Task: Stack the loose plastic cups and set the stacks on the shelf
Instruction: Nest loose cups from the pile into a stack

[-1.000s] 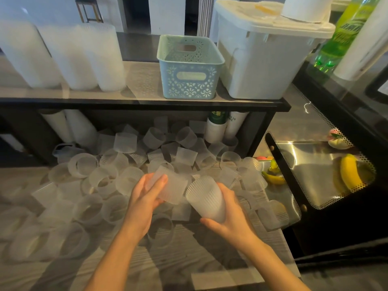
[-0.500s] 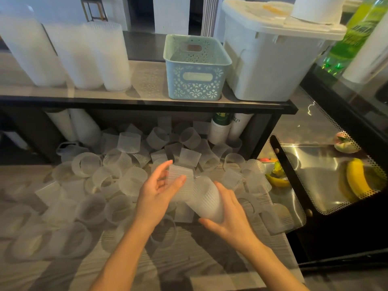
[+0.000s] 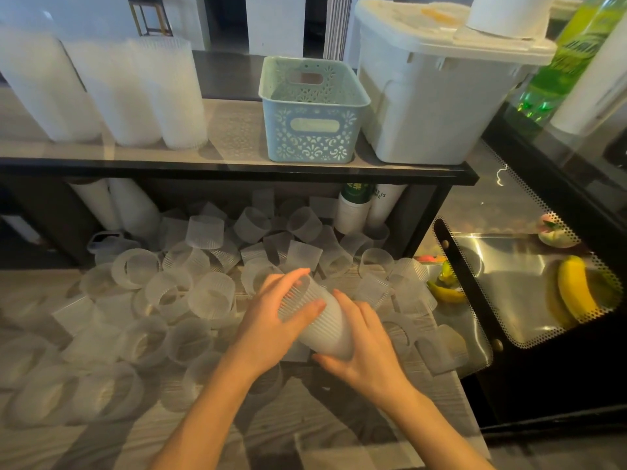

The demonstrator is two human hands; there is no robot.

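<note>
Grey wood-grain counter runs under a black-framed shelf, and over its middle both hands close on one short stack of cups, ribbed and frosted, tilted with its open end up and to the left. Left hand wraps the upper part, thumb across the ribs and fingers curled over the rim; right hand cups the closed lower end from below and the side, fingers folded around it (how many cups are nested in the stack cannot be told). Around the hands lie the loose cups, scattered on their sides and upright across the counter, reaching back under the shelf and out toward the left edge. Behind them, under the shelf, stand white paper cup columns on the left and two printed ones on the right. On the shelf top, at the left, stand three tall finished stacks touching side by side; right of them sits a pale blue lace-pattern basket, then a white lidded bin with a paper roll on its lid. At far right a green bottle stands, and below it a glass display case holds bananas.
</note>
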